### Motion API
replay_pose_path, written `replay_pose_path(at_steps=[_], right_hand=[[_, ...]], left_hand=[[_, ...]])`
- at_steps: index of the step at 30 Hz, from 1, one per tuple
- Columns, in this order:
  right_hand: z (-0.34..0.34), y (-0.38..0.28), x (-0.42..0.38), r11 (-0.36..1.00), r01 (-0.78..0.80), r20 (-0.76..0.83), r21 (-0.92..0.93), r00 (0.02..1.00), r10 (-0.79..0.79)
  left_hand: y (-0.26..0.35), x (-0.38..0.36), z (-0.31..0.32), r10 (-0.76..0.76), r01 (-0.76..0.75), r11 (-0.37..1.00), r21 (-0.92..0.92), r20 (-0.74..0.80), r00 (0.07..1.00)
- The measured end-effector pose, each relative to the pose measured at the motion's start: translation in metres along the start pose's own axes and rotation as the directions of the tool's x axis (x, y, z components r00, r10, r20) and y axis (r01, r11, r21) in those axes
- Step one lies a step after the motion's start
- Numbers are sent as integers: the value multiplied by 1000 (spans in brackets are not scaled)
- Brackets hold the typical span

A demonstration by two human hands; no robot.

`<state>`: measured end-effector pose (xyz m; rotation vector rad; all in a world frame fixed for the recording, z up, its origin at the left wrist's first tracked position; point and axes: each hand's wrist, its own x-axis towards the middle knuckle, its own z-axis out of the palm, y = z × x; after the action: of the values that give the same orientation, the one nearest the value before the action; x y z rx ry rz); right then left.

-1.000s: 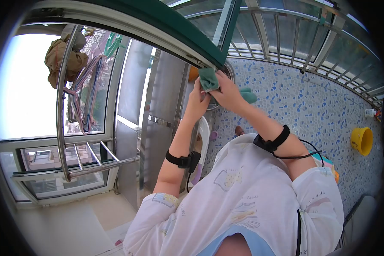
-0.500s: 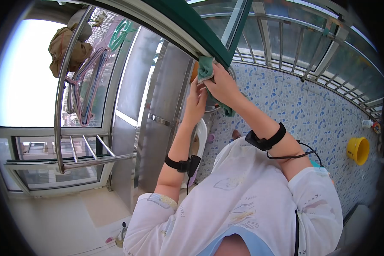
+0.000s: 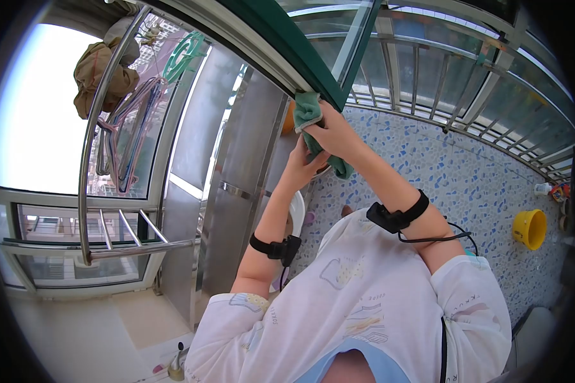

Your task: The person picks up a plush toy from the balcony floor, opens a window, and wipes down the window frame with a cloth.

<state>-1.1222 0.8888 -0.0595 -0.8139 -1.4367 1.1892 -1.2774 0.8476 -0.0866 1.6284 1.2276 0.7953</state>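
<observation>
right hand (image 3: 336, 135) fingers clenched on green cloth (image 3: 308, 110), pressed against green window frame (image 3: 287, 39) | left hand (image 3: 303, 167) just below, fingers curled loose, touching cloth's hanging end | yellow bucket (image 3: 529, 228) well apart

- Both arms are raised up and forward, elbows bent.
- Right hand (image 3: 334, 135) sits highest, fingers curled closed in a grip, back of the hand toward the camera.
- Left hand (image 3: 300, 167) is just below it, palm turned up, fingers loosely bent.
- Each wrist carries a black strap; short white sleeves cover the upper arms.
</observation>
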Motion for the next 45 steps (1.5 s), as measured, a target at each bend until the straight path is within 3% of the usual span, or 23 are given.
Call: replay_pose_path(at_steps=[2,4,9,10,11,15,17,21,23,26,30,32,33,35,36,38,39,41,45], right_hand=[[2,0,2,997,-35,32,67,999,33],[5,3,-2,995,95,-13,-29,995,-96],[20,-25,-3,984,178,-80,11,981,-177],[24,-33,-1,975,222,-81,-14,972,-222],[29,-39,4,975,221,-77,-14,972,-222],[40,-60,8,976,192,-91,-106,975,-202],[44,-52,2,912,348,-243,-218,885,-396],[41,-26,1,966,255,-291,-33,922,-254],[36,-20,4,988,144,-297,-59,942,-155],[25,-20,1,994,44,-205,-103,977,-65],[23,-16,-4,977,33,-212,-213,974,-79],[22,-20,-8,959,-41,-191,-281,982,-13],[22,-18,-9,959,-44,-198,-279,980,-13],[24,-12,-6,961,-10,-199,-277,979,-47],[26,-10,-4,960,0,-203,-279,977,-60],[32,-12,1,996,64,-243,-69,967,-79],[33,-18,4,994,81,-242,-70,966,-96],[35,-34,8,984,28,-230,175,973,13],[44,-51,20,964,40,-283,261,958,37]], left_hand=[[3,-1,-3,14,-14,1000,16,17,1000],[6,-3,-5,43,-43,997,56,4,999],[4,-10,-14,34,-29,993,111,-49,998],[-8,-8,-19,123,-118,991,59,-94,988],[-10,-9,-23,206,-207,978,11,-146,968],[-5,-9,-40,187,-177,982,66,-234,954],[6,-15,-41,240,-216,967,131,-208,948],[32,-18,-31,244,-211,954,212,-144,959],[33,-13,-27,111,-96,988,118,-122,986],[21,-7,-25,201,-185,967,177,-78,977],[5,0,-22,212,-202,963,176,-42,976],[6,0,-21,113,-106,985,139,-45,993],[11,0,-22,113,-107,984,142,-38,993],[25,1,-24,-88,90,982,166,-17,996],[25,2,-24,-77,78,982,171,-18,997],[19,3,-27,79,-71,990,122,-62,995],[18,4,-31,94,-85,988,131,-66,993],[22,7,-40,240,-210,954,215,-121,963],[47,4,-58,277,-237,947,215,-180,944]])
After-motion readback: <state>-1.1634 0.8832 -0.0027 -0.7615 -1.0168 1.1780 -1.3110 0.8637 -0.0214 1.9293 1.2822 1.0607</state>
